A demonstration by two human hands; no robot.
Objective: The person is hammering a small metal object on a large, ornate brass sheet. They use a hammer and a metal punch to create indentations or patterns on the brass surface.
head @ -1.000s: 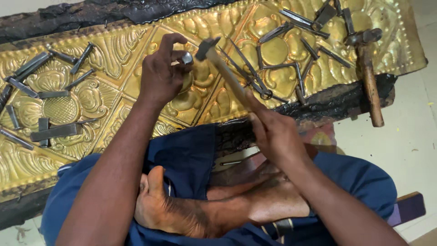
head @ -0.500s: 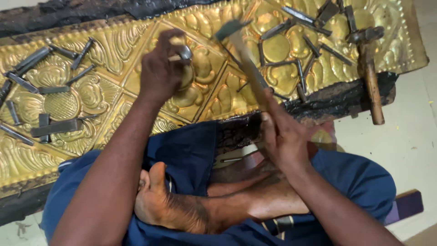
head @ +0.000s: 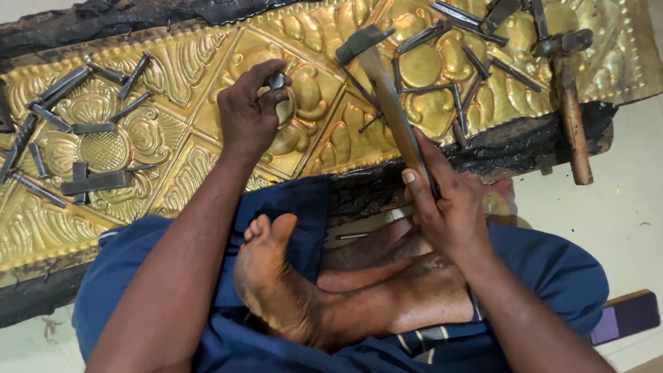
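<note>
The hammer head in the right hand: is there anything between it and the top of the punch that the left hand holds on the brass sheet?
Nothing visible. The hammer is raised right of the punch, with only bare embossed sheet showing between. The left hand grips the punch below its top; loose punches lie further right.

The embossed metal sheet [head: 207, 148] is golden, patterned with raised leaves and flowers (one centre cross-hatched). Its backing board [head: 532, 141] is charred black. The punches [head: 93, 183] are dull grey.

— What carries the work?
— A long black pitch-covered board [head: 525, 141] on the pale floor [head: 621, 214], with an embossed brass sheet [head: 173, 159] bedded on it.
— And on the sheet?
— Steel punches [head: 97, 182] scattered left and far right; a spare hammer [head: 570, 103] at right.
</note>
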